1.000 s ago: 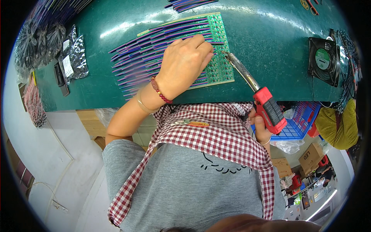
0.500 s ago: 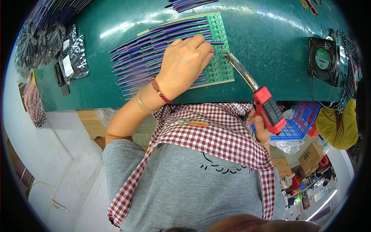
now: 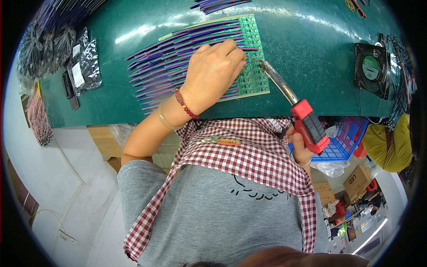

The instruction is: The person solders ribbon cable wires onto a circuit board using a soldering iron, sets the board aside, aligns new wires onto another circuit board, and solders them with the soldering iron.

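A green circuit board panel (image 3: 251, 31) lies on the bench, with rows of flat red, blue and black wires (image 3: 153, 53) running leftward from it. Across its middle, my left hand (image 3: 212, 73) bends its fingers closed in a pinch over a wire; the fingertips partly hide what they grip. One wire end shows just beyond the knuckles. Low on the right, my right hand (image 3: 300, 147) wraps round a soldering iron (image 3: 307, 124) with a red and black handle. Its metal tip slants up-left to the board, close beside my left fingertips. Whether the tip touches a pad I cannot tell.
A black fan (image 3: 372, 70) stands at the bench's right, beside bundled cables (image 3: 398, 84). Plastic bags (image 3: 84, 66) and more wire bundles (image 3: 62, 18) lie at the left. Another wire stack (image 3: 220, 5) is at the back. Below the bench's right edge sits a blue basket (image 3: 340, 144).
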Action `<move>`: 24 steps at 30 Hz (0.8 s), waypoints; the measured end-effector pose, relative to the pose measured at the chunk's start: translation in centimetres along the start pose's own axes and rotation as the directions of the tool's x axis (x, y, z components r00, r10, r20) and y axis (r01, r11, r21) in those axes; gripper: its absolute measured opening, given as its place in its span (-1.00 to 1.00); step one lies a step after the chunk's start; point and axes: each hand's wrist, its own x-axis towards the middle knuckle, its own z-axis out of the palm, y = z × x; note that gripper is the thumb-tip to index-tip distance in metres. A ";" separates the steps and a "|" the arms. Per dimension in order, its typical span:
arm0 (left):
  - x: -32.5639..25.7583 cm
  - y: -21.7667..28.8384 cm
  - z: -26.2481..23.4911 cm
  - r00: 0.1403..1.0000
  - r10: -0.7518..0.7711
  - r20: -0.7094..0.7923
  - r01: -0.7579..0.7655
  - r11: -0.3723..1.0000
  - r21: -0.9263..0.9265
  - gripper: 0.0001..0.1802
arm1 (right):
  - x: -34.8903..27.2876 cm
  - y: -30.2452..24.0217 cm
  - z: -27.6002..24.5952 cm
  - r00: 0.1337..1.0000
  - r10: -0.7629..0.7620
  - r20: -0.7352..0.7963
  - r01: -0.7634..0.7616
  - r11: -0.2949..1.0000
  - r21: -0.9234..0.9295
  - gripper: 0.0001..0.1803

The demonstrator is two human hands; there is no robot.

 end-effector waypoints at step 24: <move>-0.4 0.2 0.2 1.000 -0.018 -0.016 0.018 1.000 0.012 -0.91 | 0.7 -1.9 0.2 0.997 0.070 0.023 -0.073 0.975 0.209 -0.71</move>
